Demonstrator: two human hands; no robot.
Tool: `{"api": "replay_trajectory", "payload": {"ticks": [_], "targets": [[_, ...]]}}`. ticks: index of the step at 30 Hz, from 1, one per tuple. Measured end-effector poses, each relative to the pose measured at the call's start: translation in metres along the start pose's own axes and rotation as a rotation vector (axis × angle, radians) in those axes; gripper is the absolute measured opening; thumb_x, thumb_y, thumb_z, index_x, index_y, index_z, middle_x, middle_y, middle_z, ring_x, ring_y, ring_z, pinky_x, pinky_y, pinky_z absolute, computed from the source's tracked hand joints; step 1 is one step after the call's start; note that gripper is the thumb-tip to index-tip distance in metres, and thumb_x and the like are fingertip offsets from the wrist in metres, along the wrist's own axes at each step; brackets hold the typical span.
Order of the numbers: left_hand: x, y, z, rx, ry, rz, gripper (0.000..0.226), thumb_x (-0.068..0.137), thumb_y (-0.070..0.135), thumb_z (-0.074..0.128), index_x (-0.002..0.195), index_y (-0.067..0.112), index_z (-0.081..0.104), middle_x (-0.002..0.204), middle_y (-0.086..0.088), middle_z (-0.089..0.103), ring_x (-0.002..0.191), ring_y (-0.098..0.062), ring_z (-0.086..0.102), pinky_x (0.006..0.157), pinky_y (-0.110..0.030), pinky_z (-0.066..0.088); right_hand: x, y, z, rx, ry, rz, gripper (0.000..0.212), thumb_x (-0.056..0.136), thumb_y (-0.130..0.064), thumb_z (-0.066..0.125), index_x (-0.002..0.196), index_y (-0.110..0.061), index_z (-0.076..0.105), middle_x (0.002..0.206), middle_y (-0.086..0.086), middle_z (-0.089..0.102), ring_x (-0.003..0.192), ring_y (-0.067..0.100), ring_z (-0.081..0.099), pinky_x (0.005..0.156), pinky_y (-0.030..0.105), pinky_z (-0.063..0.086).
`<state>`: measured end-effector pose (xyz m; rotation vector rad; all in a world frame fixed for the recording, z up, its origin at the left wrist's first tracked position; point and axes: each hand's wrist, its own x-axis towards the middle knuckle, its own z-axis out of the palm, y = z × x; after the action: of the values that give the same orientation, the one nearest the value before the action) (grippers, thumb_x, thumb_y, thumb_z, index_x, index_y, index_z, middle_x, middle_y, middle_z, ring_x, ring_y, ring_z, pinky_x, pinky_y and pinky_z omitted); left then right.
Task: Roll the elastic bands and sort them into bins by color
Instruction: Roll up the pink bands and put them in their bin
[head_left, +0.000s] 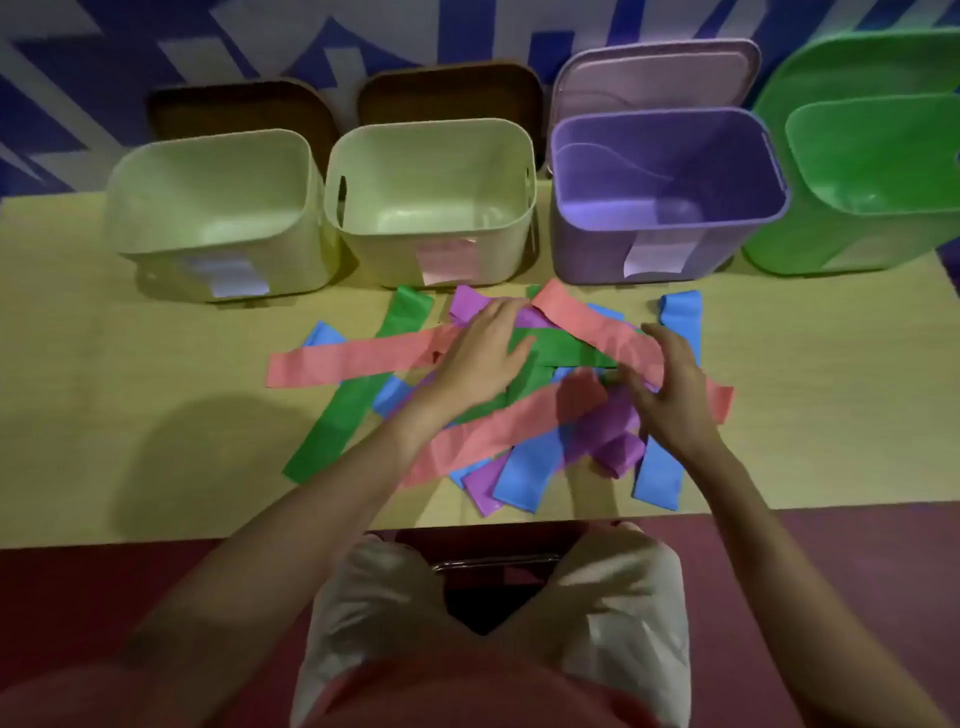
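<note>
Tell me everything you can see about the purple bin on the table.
The purple bin looks like smooth plastic, a rounded rectangle standing upright and open, with nothing visible inside. A paler lilac lid stands up behind it. A pale label hangs on its front wall. It stands third in the row, between a cream bin and a green bin.

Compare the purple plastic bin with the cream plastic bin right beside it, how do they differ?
The purple plastic bin has a raised lid behind it; the cream plastic bin beside it has a brown panel behind it instead. The cream bin has a slot handle in its left wall; none is visible on the purple bin. Both stand upright, open, with no bands inside and a pale label on the front.
</note>
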<state>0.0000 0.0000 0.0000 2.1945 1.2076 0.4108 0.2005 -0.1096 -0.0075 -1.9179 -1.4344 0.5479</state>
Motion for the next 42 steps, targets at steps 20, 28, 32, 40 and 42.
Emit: {"api": "replay_trajectory", "payload": {"ticks": [20, 28, 32, 40, 42], "targets": [[0.057, -0.008, 0.076, -0.252, 0.506, -0.043, 0.012, 0.077, 0.005, 0.065, 0.084, 0.013, 0.061, 0.084, 0.001, 0.064, 0.081, -0.019, 0.059, 0.07, -0.03, 0.044, 0.015, 0.058, 0.043, -0.065, 0.19, -0.203, 0.05, 0.082, -0.033, 0.049, 0.12, -0.001, 0.056, 0.117, 0.016, 0.06, 0.107, 0.033, 0.054, 0.09, 0.047, 0.045], [0.0, 0.037, 0.044, -0.689, 0.355, 0.131, 0.036, 0.076, -0.01, 0.068, 0.08, 0.022, 0.052, 0.077, 0.005, 0.06, 0.071, -0.003, 0.059, 0.067, -0.019, 0.048, -0.006, 0.05, 0.026, 0.102, 0.282, -0.252, 0.066, 0.081, -0.004, 0.055, 0.143, -0.001, 0.035, 0.141, 0.009, 0.045, 0.127, 0.013, 0.04, 0.104, 0.009, 0.023], [-0.025, 0.057, 0.03, -0.727, 0.308, 0.225, 0.036, 0.073, -0.013, 0.07, 0.083, 0.019, 0.054, 0.079, 0.002, 0.062, 0.073, -0.005, 0.06, 0.073, -0.028, 0.052, -0.011, 0.058, 0.004, 0.063, 0.18, -0.338, 0.074, 0.072, -0.004, 0.064, 0.142, -0.004, 0.039, 0.137, 0.008, 0.051, 0.126, 0.017, 0.047, 0.107, 0.03, 0.034], [-0.06, 0.066, 0.016, -0.799, 0.331, 0.261, 0.032, 0.076, -0.014, 0.068, 0.092, 0.011, 0.054, 0.084, -0.005, 0.064, 0.069, -0.011, 0.061, 0.068, -0.022, 0.052, -0.005, 0.075, -0.014, -0.157, -0.066, -0.25, 0.051, 0.069, -0.014, 0.084, 0.115, -0.008, 0.064, 0.111, 0.01, 0.067, 0.105, 0.029, 0.063, 0.092, 0.046, 0.046], [-0.065, 0.062, 0.013, -0.816, 0.351, 0.242, 0.032, 0.077, -0.015, 0.067, 0.097, 0.007, 0.054, 0.087, -0.006, 0.063, 0.07, -0.006, 0.062, 0.066, -0.021, 0.052, -0.005, 0.078, -0.014, -0.224, -0.061, -0.211, 0.048, 0.066, -0.021, 0.087, 0.107, -0.01, 0.066, 0.102, 0.013, 0.068, 0.095, 0.034, 0.063, 0.083, 0.049, 0.048]]}}
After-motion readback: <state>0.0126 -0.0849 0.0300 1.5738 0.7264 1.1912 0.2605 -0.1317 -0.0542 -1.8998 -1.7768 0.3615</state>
